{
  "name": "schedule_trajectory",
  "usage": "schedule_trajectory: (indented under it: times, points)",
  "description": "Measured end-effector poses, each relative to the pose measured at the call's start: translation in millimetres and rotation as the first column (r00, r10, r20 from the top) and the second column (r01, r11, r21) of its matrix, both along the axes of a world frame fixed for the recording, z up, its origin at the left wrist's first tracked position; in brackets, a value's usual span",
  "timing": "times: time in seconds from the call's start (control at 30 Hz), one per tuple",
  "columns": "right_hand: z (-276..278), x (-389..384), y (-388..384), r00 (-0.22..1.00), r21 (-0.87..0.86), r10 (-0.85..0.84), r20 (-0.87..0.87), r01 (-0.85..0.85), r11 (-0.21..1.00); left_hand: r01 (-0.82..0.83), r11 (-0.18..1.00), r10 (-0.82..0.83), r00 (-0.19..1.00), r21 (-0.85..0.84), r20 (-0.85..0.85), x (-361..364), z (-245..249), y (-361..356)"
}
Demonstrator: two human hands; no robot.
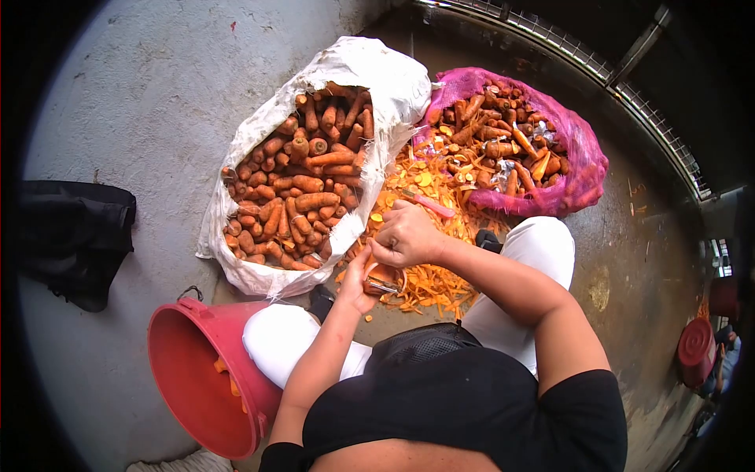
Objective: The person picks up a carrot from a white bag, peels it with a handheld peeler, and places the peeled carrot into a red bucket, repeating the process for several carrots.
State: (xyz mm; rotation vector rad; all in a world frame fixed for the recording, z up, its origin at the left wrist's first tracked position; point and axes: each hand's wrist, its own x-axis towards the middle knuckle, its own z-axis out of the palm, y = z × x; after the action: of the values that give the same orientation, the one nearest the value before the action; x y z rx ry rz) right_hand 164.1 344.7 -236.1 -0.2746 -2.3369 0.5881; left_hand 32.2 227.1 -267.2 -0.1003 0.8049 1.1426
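My left hand is closed round a carrot, low in front of me and over the heap of peelings. A narrow metal strip, like a peeler's blade, shows across the carrot beside the left fingers. Held against the carrot's upper end, my right hand is curled into a fist; I cannot tell what is inside it. Just beyond the right knuckles a knife with a pink handle lies over the peelings.
Ahead stands a white sack full of unpeeled carrots. Right of it is a pink mesh sack of carrots and scraps. A red bucket with a few orange pieces tilts by my left knee. Black cloth lies far left.
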Motion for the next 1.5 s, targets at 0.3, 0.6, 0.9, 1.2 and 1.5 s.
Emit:
schedule_trajectory:
  times: [0.3, 0.6, 0.9, 1.2, 1.5]
  points:
    - [-1, -1, 19, 0.986, -0.004, -0.151, 0.067, 0.151, 0.988, 0.101, 0.992, -0.095, 0.992, 0.073, -0.085, -6, 19, -6]
    - [-5, 27, 68, 0.737, 0.196, -0.648, 0.191, 0.619, 0.761, 0.100, 0.993, -0.089, 0.983, 0.060, -0.164, -6, 38, -17]
    - [8, 2, 11, 0.990, 0.020, -0.120, 0.073, 0.119, 0.993, -0.054, 0.997, 0.048, 0.993, -0.050, -0.112, -3, 4, 1]
    - [3, 0, 1, 1.000, -0.003, 0.008, 0.000, -0.008, 1.000, -0.054, 0.997, 0.051, 0.998, -0.063, -0.041, 3, -2, 2]
    - [-4, 2, 21, 0.988, -0.033, -0.144, 0.057, 0.146, 0.989, 0.076, 0.997, -0.077, 0.987, -0.010, -0.140, 5, 20, -14]
